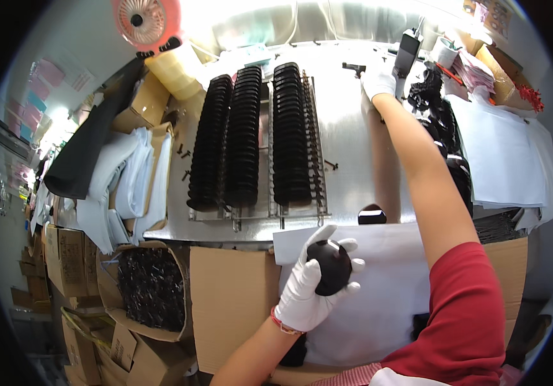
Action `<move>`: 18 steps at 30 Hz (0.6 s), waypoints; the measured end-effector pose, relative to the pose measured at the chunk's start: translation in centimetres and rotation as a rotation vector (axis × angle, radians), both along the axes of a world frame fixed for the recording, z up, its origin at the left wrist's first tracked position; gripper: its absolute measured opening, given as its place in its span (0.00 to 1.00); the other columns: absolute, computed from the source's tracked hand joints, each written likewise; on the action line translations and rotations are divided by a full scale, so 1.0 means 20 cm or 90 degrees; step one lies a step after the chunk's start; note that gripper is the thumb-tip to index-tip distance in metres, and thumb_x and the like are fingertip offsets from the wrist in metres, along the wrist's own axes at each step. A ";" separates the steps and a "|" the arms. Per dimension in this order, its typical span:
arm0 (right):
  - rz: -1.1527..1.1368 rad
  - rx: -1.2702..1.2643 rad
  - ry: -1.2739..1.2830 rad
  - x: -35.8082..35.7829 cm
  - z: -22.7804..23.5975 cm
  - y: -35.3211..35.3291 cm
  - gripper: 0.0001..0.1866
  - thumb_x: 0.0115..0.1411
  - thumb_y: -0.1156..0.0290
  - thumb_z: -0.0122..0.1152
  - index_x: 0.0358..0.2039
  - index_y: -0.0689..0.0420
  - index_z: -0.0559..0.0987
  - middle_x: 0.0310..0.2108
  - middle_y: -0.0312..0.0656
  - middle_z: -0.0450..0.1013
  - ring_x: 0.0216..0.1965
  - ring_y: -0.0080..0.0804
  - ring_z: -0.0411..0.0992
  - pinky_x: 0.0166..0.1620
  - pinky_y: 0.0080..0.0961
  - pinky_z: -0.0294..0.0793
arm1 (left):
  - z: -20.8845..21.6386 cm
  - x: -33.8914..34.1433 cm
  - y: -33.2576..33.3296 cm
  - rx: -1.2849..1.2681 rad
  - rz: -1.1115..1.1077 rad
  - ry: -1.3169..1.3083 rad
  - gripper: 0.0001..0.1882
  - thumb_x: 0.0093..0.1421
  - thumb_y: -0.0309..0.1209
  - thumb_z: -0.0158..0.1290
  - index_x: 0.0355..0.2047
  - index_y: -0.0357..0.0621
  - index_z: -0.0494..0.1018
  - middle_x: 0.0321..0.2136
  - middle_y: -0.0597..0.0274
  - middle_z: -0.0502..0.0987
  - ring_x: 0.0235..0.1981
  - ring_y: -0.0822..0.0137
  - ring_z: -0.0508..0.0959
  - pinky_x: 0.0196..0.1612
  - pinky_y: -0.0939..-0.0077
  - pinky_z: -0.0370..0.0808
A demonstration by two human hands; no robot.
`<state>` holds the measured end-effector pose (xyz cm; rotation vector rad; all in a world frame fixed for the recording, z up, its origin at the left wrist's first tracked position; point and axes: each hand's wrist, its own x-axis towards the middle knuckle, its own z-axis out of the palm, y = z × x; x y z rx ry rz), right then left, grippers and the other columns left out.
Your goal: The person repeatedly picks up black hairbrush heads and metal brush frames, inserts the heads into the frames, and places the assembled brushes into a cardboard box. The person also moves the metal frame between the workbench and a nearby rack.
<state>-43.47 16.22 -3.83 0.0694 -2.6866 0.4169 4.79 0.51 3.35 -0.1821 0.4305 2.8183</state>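
Note:
My left hand [305, 293], in a white glove, holds a glossy black round piece [331, 267] above white sheeting [379, 283] at the table's near edge. Fingers and thumb curl around the piece's rim. Stretched far across the metal table [347, 161], my right hand [379, 82], also gloved, is beside a small dark object [353, 67]; glare washes out its fingers. A similar shiny black piece [371, 215] lies at the table's front edge. Left of centre, long rows of black discs [292, 135] stand in a metal rack [318, 167].
Several dark screws [331, 165] lie beside the rack. A cardboard box [151, 289] of black pieces stands front left. White sheets [498, 154] and black glossy pieces [460, 174] sit at the right. A pink fan [146, 22] and yellow tape rolls [177, 71] are at the back left.

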 end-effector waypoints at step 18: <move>0.086 0.100 -0.134 0.12 0.09 -0.15 0.26 0.58 0.45 0.58 0.42 0.56 0.83 0.44 0.50 0.79 0.48 0.47 0.76 0.52 0.39 0.75 | -0.04 -0.02 -0.02 -0.265 -0.081 0.035 0.46 0.53 0.49 0.68 0.65 0.48 0.58 0.50 0.47 0.75 0.51 0.54 0.77 0.43 0.64 0.84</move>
